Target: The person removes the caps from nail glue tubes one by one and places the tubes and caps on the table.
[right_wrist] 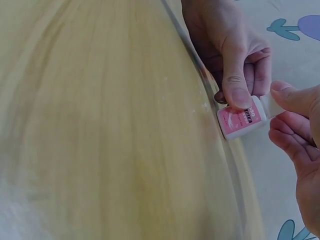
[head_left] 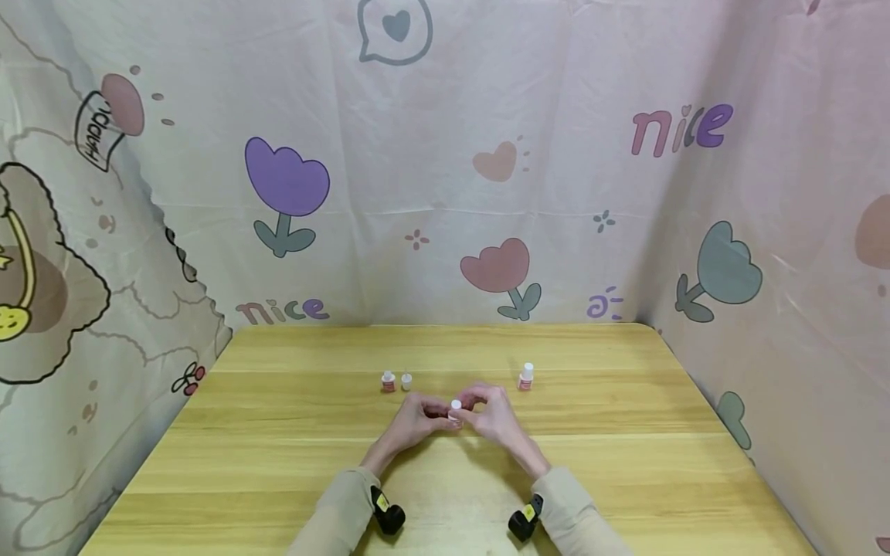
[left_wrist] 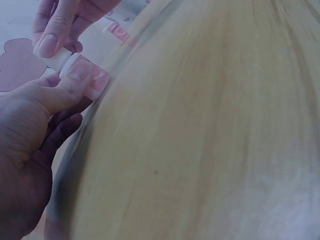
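Near the middle of the table, my left hand (head_left: 412, 423) grips a small white bottle (right_wrist: 239, 123) with a pink label, its thumb lying on the label. My right hand (head_left: 495, 421) pinches the bottle's white cap (right_wrist: 271, 105) between thumb and fingers. The cap sits at the bottle's neck; whether it is screwed down or loose I cannot tell. In the head view the bottle stands about upright between the hands, its lower part mostly behind the fingers.
Behind my left hand stand a small bottle (head_left: 388, 383) with a red and dark label and a small white cap-like piece (head_left: 406, 382) with a thin stem pointing up. A capped pink-labelled bottle (head_left: 526, 378) is farther right. Patterned cloth (head_left: 417, 270) hangs behind the wooden table (head_left: 292, 463).
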Action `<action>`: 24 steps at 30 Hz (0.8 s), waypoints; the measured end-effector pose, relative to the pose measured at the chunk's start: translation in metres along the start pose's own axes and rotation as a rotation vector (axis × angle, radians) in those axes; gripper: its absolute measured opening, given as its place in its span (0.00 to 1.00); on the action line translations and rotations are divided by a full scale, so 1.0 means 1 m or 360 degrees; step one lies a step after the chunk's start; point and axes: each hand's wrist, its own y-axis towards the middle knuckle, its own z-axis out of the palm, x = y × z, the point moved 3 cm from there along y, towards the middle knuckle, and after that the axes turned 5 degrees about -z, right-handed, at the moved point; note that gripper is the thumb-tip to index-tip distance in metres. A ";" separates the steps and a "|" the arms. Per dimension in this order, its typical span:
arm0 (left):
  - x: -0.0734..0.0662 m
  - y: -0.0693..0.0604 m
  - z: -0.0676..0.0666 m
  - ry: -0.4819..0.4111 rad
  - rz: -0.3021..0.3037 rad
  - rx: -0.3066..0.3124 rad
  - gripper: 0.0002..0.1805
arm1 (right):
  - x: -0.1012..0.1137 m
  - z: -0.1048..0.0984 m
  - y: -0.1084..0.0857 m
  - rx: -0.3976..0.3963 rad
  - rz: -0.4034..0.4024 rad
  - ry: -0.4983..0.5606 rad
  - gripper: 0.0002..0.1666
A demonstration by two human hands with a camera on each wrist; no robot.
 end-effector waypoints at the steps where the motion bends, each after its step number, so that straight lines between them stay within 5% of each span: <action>1: 0.000 0.000 0.000 0.0003 0.0003 0.0004 0.11 | 0.000 0.000 0.000 0.0001 -0.0010 -0.0001 0.07; 11: 0.000 0.001 0.000 0.0028 0.0044 0.0038 0.11 | 0.000 -0.001 0.000 0.0059 -0.0100 -0.0041 0.07; 20: 0.002 0.001 -0.001 0.0030 0.0006 -0.0045 0.12 | -0.004 -0.002 -0.002 0.0059 0.0198 0.0130 0.09; 24: 0.001 0.000 0.000 -0.0009 0.0010 -0.0059 0.11 | -0.004 -0.001 -0.001 0.0038 0.0207 0.0129 0.08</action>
